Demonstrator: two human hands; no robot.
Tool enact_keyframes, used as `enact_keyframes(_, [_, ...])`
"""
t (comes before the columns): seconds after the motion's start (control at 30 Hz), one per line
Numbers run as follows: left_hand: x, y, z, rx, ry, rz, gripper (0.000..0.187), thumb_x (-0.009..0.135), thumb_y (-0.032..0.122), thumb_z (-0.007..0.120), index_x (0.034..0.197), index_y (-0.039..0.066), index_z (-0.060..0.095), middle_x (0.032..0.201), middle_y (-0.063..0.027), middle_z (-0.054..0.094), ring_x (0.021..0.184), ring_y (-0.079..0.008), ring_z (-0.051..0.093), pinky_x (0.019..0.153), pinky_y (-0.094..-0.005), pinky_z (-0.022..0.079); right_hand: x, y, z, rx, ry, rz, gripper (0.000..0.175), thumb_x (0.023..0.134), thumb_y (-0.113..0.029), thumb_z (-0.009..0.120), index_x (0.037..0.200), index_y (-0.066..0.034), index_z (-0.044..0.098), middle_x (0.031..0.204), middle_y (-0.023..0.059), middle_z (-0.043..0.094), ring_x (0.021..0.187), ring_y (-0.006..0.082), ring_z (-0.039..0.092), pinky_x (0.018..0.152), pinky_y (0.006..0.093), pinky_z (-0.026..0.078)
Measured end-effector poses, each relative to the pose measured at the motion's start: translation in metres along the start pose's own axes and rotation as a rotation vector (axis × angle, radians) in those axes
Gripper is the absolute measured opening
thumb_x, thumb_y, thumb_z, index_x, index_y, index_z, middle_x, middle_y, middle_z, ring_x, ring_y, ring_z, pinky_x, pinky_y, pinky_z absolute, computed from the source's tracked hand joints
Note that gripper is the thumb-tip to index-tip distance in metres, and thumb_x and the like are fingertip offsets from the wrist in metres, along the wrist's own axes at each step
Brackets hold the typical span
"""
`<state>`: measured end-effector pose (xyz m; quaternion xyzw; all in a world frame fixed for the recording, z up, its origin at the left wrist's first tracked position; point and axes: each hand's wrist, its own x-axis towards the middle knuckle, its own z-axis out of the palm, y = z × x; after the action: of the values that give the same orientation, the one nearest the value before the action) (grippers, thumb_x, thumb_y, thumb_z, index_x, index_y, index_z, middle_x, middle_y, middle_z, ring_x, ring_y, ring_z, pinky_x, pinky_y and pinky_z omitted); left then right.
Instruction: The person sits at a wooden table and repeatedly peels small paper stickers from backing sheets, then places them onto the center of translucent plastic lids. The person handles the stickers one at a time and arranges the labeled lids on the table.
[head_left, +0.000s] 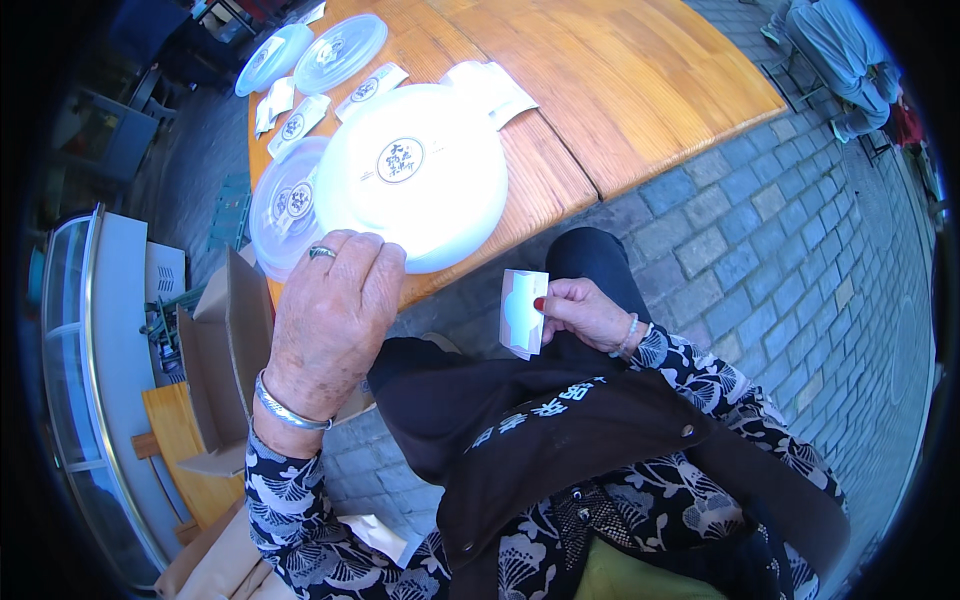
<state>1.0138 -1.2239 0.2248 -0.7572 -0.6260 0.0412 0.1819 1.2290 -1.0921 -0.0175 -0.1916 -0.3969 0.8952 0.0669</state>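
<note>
My left hand (334, 315) is bent over the near left edge of a round white plastic lid (450, 195) that bears a printed round label; its fingertips are hidden beneath the hand. Between the thumb and fingers of my right hand (574, 311) is a small stack of label sheets (523, 313), held over my lap. Under the left side of the white lid lies a translucent lid (270, 202) with round labels. Small packets with round labels, such as one labelled packet (298, 126), lie behind it, near another translucent lid (341, 52).
The wooden table (637, 97) has a seam and a near edge above my knees. An open cardboard box (217, 360) stands at the left, beside a glass-fronted cabinet (75, 337). A seated person (844, 52) is at the upper right, on the paving.
</note>
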Motion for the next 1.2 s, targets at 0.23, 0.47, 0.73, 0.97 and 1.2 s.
enact_keyframes(0.23, [0.006,0.003,-0.003,0.026,-0.046,0.009,0.036,0.073,-0.002,0.071,0.107,-0.001,0.060,0.101,-0.0169,0.061,0.099,-0.0301,0.064,0.080,-0.0380,0.055,0.000,0.004,-0.008,-0.005,-0.015,-0.007,0.022,0.098,-0.016,0.058,0.108,0.0014,0.066,0.095,0.0071,0.070,0.075,0.0095,0.066,0.070,0.0227,0.056])
enact_keyframes(0.47, [0.001,-0.004,-0.002,-0.084,-0.058,-0.033,0.037,0.070,-0.004,0.073,0.105,0.000,0.060,0.100,-0.0168,0.060,0.095,-0.0309,0.063,0.079,-0.0385,0.055,-0.001,0.002,-0.004,0.020,-0.012,-0.022,0.021,0.098,-0.016,0.059,0.106,0.0015,0.067,0.095,0.0070,0.070,0.074,0.0089,0.066,0.069,0.0226,0.056])
enact_keyframes(0.73, [-0.003,-0.004,-0.004,-0.118,-0.036,-0.040,0.033,0.074,-0.001,0.075,0.104,0.003,0.060,0.098,-0.0152,0.061,0.095,-0.0301,0.063,0.078,-0.0379,0.056,0.001,0.004,-0.004,-0.004,-0.035,-0.008,0.021,0.099,-0.016,0.058,0.106,0.0011,0.067,0.096,0.0072,0.070,0.075,0.0089,0.066,0.069,0.0225,0.057])
enact_keyframes(0.97, [0.004,-0.009,0.002,-0.132,-0.056,-0.003,0.031,0.074,-0.002,0.074,0.100,0.004,0.058,0.095,-0.0148,0.060,0.089,-0.0285,0.062,0.073,-0.0389,0.054,-0.002,0.001,-0.004,0.020,-0.009,-0.023,0.020,0.099,-0.013,0.057,0.110,0.0021,0.066,0.094,0.0093,0.071,0.074,0.0127,0.068,0.070,0.0261,0.058])
enact_keyframes(1.2, [0.011,-0.011,-0.008,-0.058,-0.057,0.006,0.030,0.075,-0.005,0.071,0.098,0.004,0.055,0.093,-0.0154,0.059,0.086,-0.0297,0.062,0.073,-0.0379,0.053,-0.002,0.002,-0.003,0.014,-0.013,-0.017,0.020,0.099,-0.014,0.057,0.110,0.0017,0.065,0.093,0.0080,0.071,0.071,0.0118,0.068,0.067,0.0244,0.057])
